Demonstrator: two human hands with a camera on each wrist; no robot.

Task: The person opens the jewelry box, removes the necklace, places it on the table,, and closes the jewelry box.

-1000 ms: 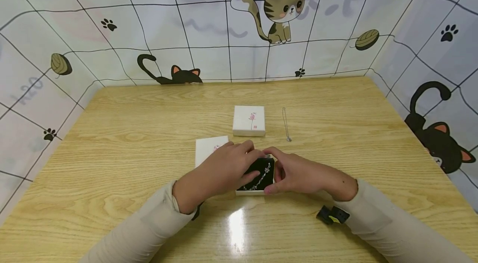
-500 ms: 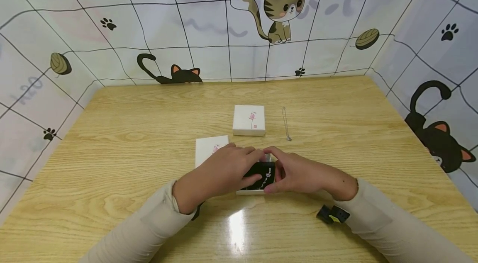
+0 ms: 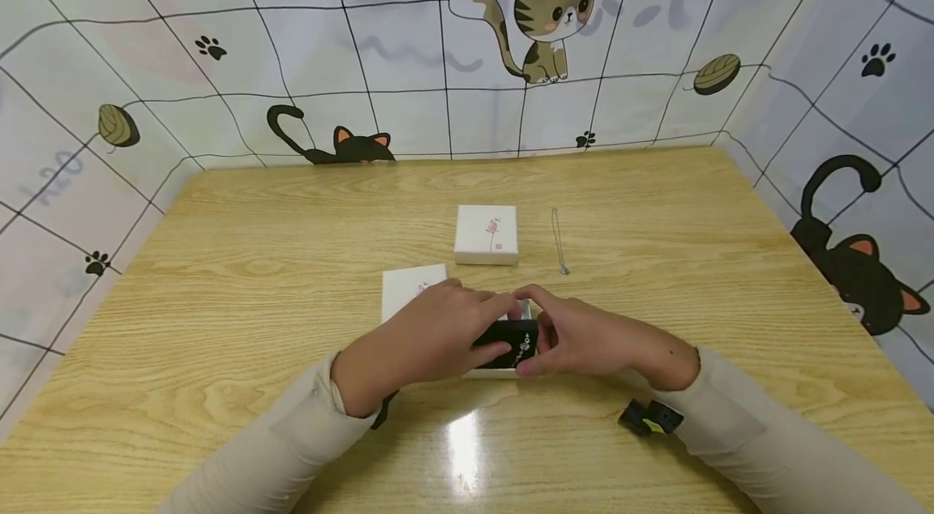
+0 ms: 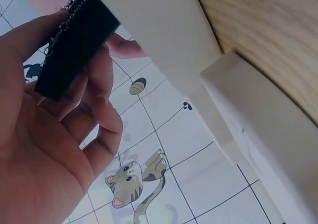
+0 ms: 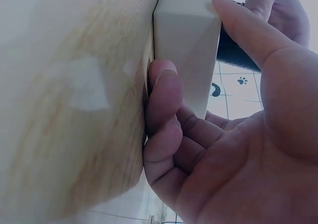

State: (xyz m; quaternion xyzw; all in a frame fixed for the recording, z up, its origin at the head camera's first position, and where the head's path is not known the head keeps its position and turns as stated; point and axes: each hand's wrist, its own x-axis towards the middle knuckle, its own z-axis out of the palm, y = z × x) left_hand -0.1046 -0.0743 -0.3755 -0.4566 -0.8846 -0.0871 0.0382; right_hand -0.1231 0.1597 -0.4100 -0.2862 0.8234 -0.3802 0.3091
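Note:
Low at the table's middle, a white jewellery box point(image 3: 492, 374) holds a tilted black pad point(image 3: 514, 331) with a silver chain bracelet point(image 3: 525, 342) on its face. My left hand point(image 3: 441, 331) pinches the pad point(image 4: 74, 50) between thumb and fingers; the left wrist view shows the pad standing out from the box point(image 4: 154, 25). From the right, my right hand point(image 3: 598, 336) grips the box, with the thumb at its near edge. In the right wrist view, curled fingers point(image 5: 166, 95) lie along the box's side wall point(image 5: 186, 40). Part of the pad is hidden behind the left hand.
A white lid point(image 3: 404, 293) with a pink flower print lies left of the box, partly under the left hand. Behind stands a second white box point(image 3: 486, 234) with a flower print. A thin silver necklace point(image 3: 559, 242) lies to its right. Cat-print cloth point(image 3: 409, 52) surrounds the table.
The pad's far edge has tipped up toward the person, showing more of the box's pale inside behind it and less of the bracelet. Both hands have stayed nearly in place.

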